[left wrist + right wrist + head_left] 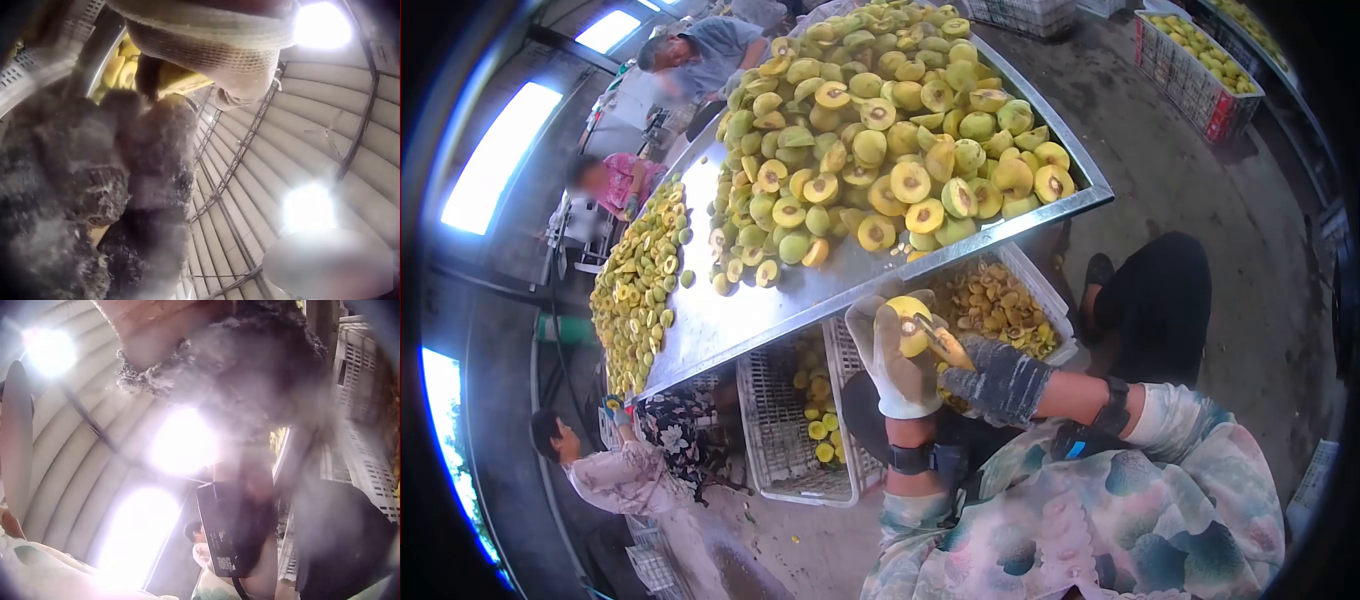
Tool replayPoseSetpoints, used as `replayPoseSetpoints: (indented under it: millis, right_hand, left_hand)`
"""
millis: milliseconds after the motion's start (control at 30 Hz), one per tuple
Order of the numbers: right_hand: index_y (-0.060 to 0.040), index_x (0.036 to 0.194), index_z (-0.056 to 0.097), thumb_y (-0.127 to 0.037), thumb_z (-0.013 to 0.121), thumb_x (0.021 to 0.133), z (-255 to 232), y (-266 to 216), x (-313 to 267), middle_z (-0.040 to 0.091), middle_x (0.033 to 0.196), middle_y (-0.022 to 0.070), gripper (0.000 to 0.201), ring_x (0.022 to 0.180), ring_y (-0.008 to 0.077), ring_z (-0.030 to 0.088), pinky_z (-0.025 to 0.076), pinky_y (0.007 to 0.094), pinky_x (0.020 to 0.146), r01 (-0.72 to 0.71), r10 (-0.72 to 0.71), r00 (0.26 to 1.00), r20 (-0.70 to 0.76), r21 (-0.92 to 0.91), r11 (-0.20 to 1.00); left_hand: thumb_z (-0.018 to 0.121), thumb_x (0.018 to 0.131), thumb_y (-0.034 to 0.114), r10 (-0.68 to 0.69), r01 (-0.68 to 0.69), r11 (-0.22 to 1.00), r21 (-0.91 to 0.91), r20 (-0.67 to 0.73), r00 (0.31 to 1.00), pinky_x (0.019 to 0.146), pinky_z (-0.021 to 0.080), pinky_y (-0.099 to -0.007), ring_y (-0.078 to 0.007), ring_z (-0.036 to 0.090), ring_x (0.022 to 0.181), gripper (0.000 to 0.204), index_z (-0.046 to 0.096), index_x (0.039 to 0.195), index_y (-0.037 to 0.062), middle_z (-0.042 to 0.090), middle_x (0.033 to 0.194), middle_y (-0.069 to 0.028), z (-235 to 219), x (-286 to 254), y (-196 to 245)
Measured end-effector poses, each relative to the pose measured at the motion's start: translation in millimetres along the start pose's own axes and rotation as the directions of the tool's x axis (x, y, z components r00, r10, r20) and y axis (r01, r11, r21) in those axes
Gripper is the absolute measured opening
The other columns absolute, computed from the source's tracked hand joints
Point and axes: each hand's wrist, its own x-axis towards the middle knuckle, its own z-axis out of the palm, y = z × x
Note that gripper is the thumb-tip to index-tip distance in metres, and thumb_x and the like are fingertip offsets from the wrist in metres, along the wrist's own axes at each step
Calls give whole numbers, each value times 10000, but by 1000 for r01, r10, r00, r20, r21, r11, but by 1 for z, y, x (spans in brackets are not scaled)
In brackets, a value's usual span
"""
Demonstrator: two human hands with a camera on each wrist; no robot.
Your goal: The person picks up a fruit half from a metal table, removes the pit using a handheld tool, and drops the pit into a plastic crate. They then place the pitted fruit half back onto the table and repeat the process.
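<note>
My left hand (900, 362), in a pale knit glove, grips a halved yellow fruit (911, 334) like a peach or apricot, cut face showing. In the dark grey glove, my right hand (998, 382) holds a small hand tool with a tan handle (948, 348). The tool's front end meets the fruit's cut face around the brown centre; its tip is hidden. Both hands are over the crates, just below the metal table's edge. The left wrist view shows the dark glove (94, 162) close under the pale glove (206, 56).
A metal table (840, 280) bears a large heap of halved fruit (870, 140) and a smaller pile (640, 280). Beneath its edge are a crate of brown pits and scraps (1050, 285) and a white crate (785, 450) beside yellow fruit pieces. Several people work along the far side.
</note>
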Motion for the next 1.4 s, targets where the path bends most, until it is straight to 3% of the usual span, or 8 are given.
replayPoseSetpoints:
  millis: [333, 400, 533, 600, 700, 967, 1167, 1400]
  right_hand:
    - [-67, 1107, 522, -232, 569, 880, -8, -7, -7, 568, 727, 39, 284, 535, 108, 521, 423, 240, 444, -320, 152, 921, 360, 472, 821]
    - [-83, 1125, 529, -239, 575, 881, 10, 39, 13, 574, 768, 28, 293, 568, 91, 534, 428, 219, 459, 424, -427, 904, 1, -113, 898]
    - [-94, 1133, 540, -238, 583, 877, 4, 39, 14, 579, 798, 23, 296, 605, 83, 555, 434, 208, 474, 504, -529, 849, -8, -290, 814]
    - [-94, 1117, 544, -245, 583, 880, -15, -12, -7, 579, 789, 23, 283, 613, 87, 562, 443, 217, 479, -297, 147, 914, 379, 375, 878]
    - [-96, 1120, 534, -255, 574, 890, -16, -19, -14, 576, 791, 19, 282, 607, 79, 540, 437, 217, 479, -480, 206, 835, 510, 494, 725]
    - [-109, 1054, 546, -304, 581, 875, -17, -13, -3, 506, 586, -25, 266, 429, 88, 467, 358, 225, 374, -30, -27, 950, 312, 175, 984]
    - [-71, 1093, 590, -214, 577, 892, -19, 11, -13, 639, 899, 41, 247, 748, 141, 618, 490, 237, 605, -738, -58, 657, 751, 658, 151]
    - [-54, 1047, 603, -258, 586, 878, -32, 51, 12, 647, 808, 61, 266, 658, 141, 621, 488, 272, 554, -525, 268, 827, 494, 509, 682]
  left_hand:
    - [505, 915, 370, 124, -124, 992, 5, -99, 987, 581, 536, -346, -287, 616, 737, 364, 310, 1053, 95, 514, 1019, -206, 14, -16, -12]
    - [497, 918, 378, 96, -96, 995, 2, -91, 991, 595, 536, -344, -287, 615, 751, 370, 318, 1074, 94, 512, 1033, -200, 15, -19, -8]
    - [478, 920, 407, 39, -45, 998, -49, -121, 992, 630, 532, -352, -285, 613, 782, 403, 349, 1136, 92, 508, 1075, -178, 16, -22, -7]
    - [488, 912, 418, 91, -95, 995, -32, -101, 991, 641, 532, -362, -287, 612, 795, 419, 359, 1138, 90, 505, 1086, -171, 14, -23, -13]
    - [490, 899, 453, 181, -182, 983, 4, -64, 981, 652, 545, -383, -299, 614, 815, 461, 380, 1132, 71, 508, 1070, -158, 12, -22, -16]
    - [419, 926, 374, -223, 173, 948, 268, 167, 960, 569, 516, -324, -258, 617, 698, 436, 496, 1078, -27, 601, 919, -174, -5, -3, 26]
    - [415, 924, 468, -198, 272, 811, -518, 194, 961, 456, 458, -289, -225, 582, 593, 480, 546, 952, 7, 593, 840, -168, 7, -17, 1]
    - [266, 941, 545, 67, 3, 922, 388, -166, 984, 556, 494, -260, -164, 584, 631, 619, 568, 974, 6, 597, 809, -79, -56, 11, -25]
